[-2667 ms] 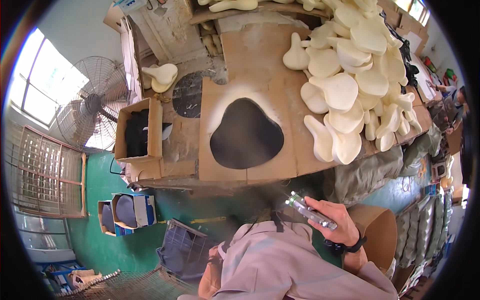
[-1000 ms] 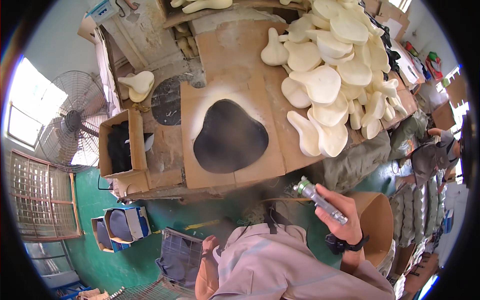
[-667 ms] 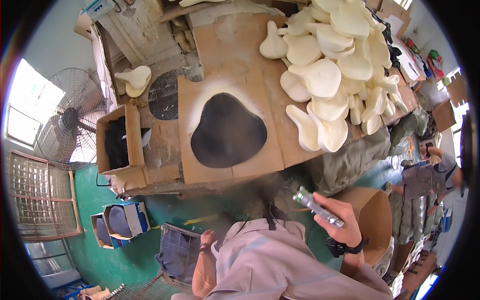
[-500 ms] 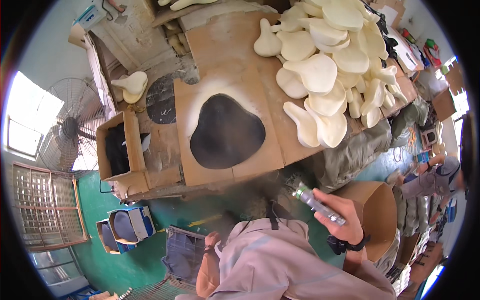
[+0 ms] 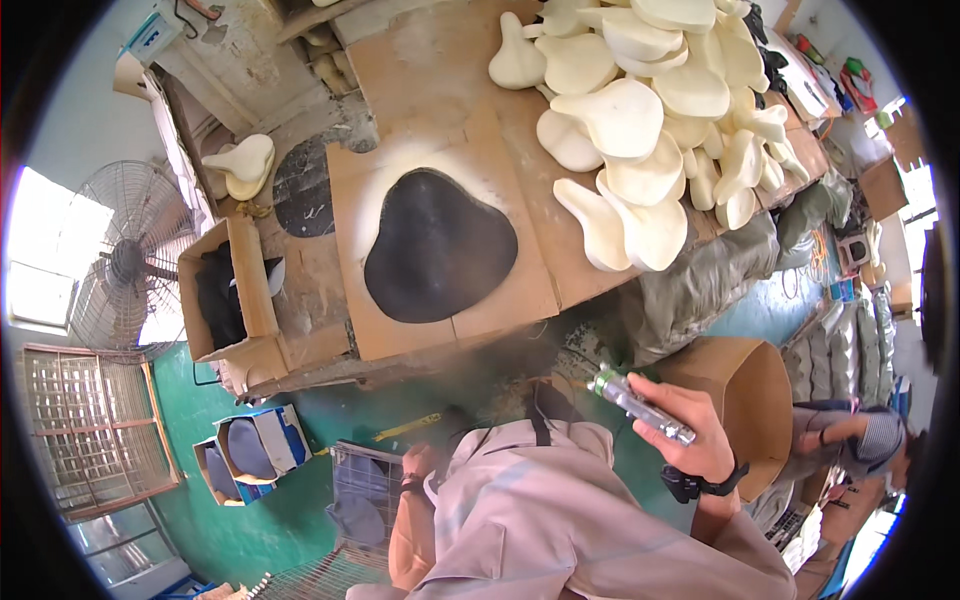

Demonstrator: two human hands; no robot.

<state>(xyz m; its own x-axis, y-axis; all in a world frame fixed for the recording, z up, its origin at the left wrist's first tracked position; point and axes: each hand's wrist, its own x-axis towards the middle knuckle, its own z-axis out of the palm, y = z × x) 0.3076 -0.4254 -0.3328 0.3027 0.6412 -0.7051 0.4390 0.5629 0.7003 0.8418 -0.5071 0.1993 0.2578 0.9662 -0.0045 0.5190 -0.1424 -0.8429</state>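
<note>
The right fingers (image 5: 668,396) grasp a silver, green-ringed cylindrical tool (image 5: 632,402), a brown cardboard box (image 5: 708,364) right of them; left fingers (image 5: 417,458) unclear.

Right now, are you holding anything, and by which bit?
The right hand holds a silvery tool by its body, behind the green end; left hand, can't tell.

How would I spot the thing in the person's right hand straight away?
Find the cardboard-covered table, then the open brown box below its right side in the picture. At that box's left edge, the right hand grips a slim, silvery tool. Its shiny body and green end set it apart from the plain box and the black wristband.
</note>
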